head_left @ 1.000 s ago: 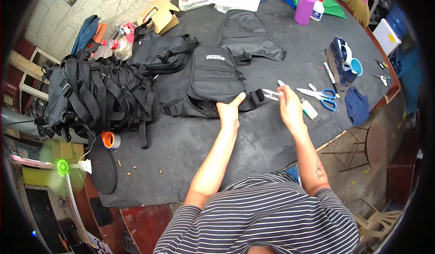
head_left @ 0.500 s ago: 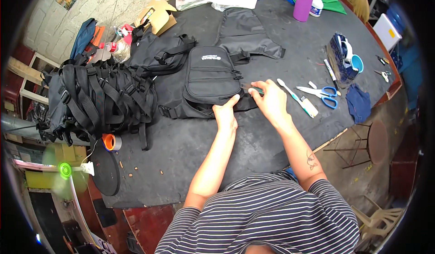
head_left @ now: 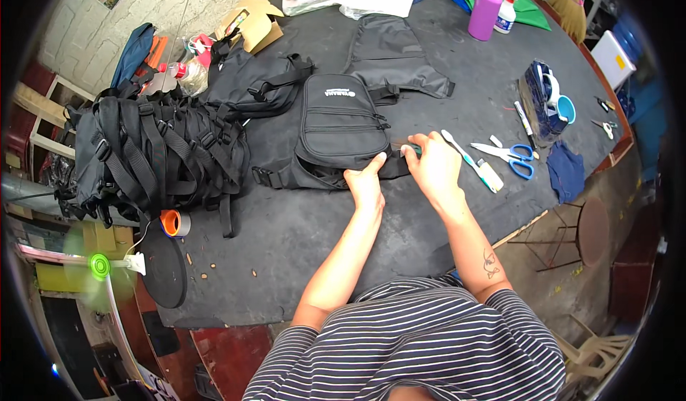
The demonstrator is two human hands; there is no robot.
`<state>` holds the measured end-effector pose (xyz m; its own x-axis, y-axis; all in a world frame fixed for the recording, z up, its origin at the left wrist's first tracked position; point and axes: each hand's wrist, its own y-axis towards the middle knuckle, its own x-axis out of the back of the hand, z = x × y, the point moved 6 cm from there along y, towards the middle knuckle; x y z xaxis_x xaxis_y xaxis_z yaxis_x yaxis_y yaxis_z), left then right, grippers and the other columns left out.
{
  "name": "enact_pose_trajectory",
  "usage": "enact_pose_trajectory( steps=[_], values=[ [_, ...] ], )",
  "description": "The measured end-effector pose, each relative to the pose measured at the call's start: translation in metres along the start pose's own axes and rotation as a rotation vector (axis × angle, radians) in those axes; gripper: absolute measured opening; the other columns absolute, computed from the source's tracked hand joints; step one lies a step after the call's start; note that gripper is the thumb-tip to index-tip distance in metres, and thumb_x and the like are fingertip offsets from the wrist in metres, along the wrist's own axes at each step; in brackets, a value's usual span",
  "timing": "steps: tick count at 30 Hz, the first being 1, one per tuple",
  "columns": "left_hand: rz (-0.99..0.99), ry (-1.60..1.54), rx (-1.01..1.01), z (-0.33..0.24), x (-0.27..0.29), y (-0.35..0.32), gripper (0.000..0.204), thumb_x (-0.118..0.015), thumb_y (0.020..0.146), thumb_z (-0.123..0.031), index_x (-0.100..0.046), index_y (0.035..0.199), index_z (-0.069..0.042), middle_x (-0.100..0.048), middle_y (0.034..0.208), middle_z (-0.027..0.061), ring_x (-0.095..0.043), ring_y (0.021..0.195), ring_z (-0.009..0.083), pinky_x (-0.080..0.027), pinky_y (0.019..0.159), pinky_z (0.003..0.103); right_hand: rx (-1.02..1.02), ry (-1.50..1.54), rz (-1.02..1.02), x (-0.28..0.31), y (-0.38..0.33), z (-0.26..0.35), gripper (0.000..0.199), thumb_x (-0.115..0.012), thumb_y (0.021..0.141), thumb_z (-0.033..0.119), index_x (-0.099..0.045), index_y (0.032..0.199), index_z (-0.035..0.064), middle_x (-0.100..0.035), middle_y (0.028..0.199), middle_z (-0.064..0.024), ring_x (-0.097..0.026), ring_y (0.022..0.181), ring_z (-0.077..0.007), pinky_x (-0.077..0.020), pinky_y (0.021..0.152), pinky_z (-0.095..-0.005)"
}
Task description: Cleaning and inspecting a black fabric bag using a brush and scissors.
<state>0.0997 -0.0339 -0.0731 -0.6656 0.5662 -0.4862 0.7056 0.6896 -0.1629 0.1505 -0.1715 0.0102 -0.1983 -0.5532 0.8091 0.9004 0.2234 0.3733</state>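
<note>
Dark tabletop [head_left: 286, 258], black bag [head_left: 343, 133] beyond left hand [head_left: 366, 184] pinching its edge, right hand [head_left: 437, 166] pinching small tool [head_left: 415, 149] alongside

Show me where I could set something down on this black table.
A broad bare patch lies between the left forearm and the round black disc, with small bits by the disc. Another lies between the flat black panel and the navy holder. Crowded: the left side, with the strap-covered bag, and just right of the right hand, around toothbrush and scissors.
</note>
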Motion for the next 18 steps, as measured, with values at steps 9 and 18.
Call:
enact_pose_trajectory(
  steps=[9,18],
  values=[
    [0.01,-0.039,0.025,0.0,-0.001,0.001,0.03,-0.069,0.07,0.009,-0.063,0.099,0.004,-0.065,0.099,0.007,-0.06,0.087,0.0151,-0.046,0.083,0.027,0.054,0.009,-0.05,-0.001,0.003,0.001,0.021,-0.07,0.073,0.024,-0.067,0.087,0.0083,-0.057,0.074,-0.0091,-0.061,0.066,-0.0261,-0.048,0.061,-0.0365],
    [-0.021,-0.073,0.012,0.001,-0.004,-0.003,0.028,-0.068,0.072,0.009,-0.064,0.098,0.004,-0.065,0.098,0.0068,-0.06,0.087,0.0149,-0.045,0.083,0.027,-0.015,0.059,0.015,0.017,-0.014,0.015,0.023,-0.069,0.076,0.023,-0.064,0.092,0.0064,-0.057,0.078,-0.0112,-0.062,0.067,-0.0286,-0.0484,0.057,-0.039]
  ],
)
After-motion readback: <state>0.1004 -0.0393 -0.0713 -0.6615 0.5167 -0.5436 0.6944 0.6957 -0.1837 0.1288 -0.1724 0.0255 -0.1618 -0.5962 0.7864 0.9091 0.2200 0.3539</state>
